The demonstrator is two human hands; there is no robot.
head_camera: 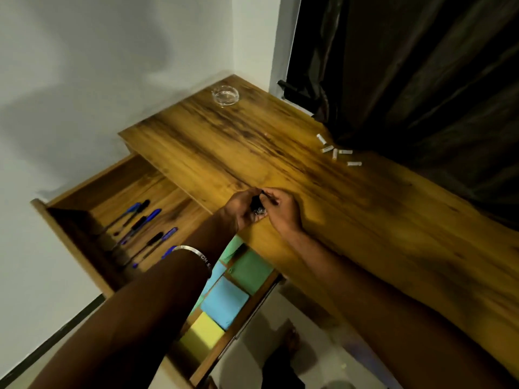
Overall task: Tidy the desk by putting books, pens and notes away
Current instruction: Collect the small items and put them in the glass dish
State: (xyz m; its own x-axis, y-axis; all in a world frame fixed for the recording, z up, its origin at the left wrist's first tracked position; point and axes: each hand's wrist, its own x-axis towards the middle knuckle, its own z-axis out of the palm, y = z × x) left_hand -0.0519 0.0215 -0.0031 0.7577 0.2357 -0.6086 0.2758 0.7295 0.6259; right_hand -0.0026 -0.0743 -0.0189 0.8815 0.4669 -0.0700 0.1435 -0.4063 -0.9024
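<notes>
Both my hands meet over the front edge of the desk (323,192). My left hand (243,207) has its fingers curled around a small dark object (256,204), with something shiny and clear showing just beneath it; too small to identify. My right hand (280,210) pinches a thin dark tip at the top of that same object, thumb and forefinger closed on it, remaining fingers curled. A silver bangle (193,255) sits on my left forearm.

The drawer (84,189) below the desktop stands pulled out, to my left. Inside it, at the far end, several pens (140,228) lie roughly parallel, blue and black caps mixed. At the near end, partly hidden by my left arm, are sticky note pads (224,300): green ones farthest, a blue one in the middle, a yellow one nearest me, set edge to edge.

On the desktop, a clear glass ashtray (225,95) rests near the far corner by the wall. Five small white cylinders (335,153) lie scattered close to the dark curtain (421,80), well apart from my hands.
</notes>
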